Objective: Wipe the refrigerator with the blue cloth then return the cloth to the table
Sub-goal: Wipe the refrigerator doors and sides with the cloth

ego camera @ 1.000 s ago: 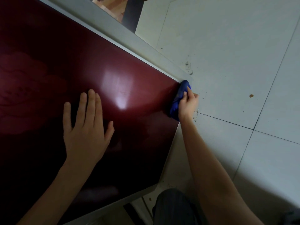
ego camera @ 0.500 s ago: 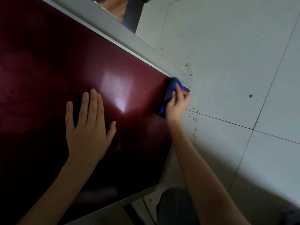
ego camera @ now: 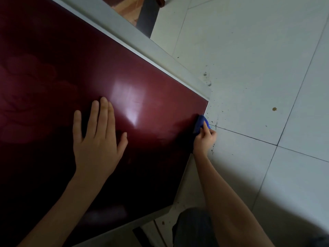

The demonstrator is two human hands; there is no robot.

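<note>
Seen from above, looking down the dark red, glossy front of the refrigerator (ego camera: pixel 85 72) toward a pale tiled floor (ego camera: pixel 267 59). Left hand (ego camera: pixel 97 139) laid flat on the door, fingers spread and pointing up the panel, palm pressed to the surface, gripping nothing. Right hand (ego camera: pixel 204 139) at the door's lower right edge, just beside the corner, fingers curled tight around the blue cloth (ego camera: pixel 200 124). Cloth bunched small, mostly hidden under the fingers, pressed against the red panel right at its edge. Bright patch of reflected light on the door between the two hands. Grey trim (ego camera: pixel 160 56) running along the door's far side. Dark specks and crumbs (ego camera: pixel 214 127) scattered on the floor close to the cloth, one brownish spot (ego camera: pixel 274 109) well apart from them. Dark trouser leg (ego camera: pixel 192 229) at the bottom, under the right forearm. Piece of wooden furniture (ego camera: pixel 128 11) at the top edge, too cropped to identify.
</note>
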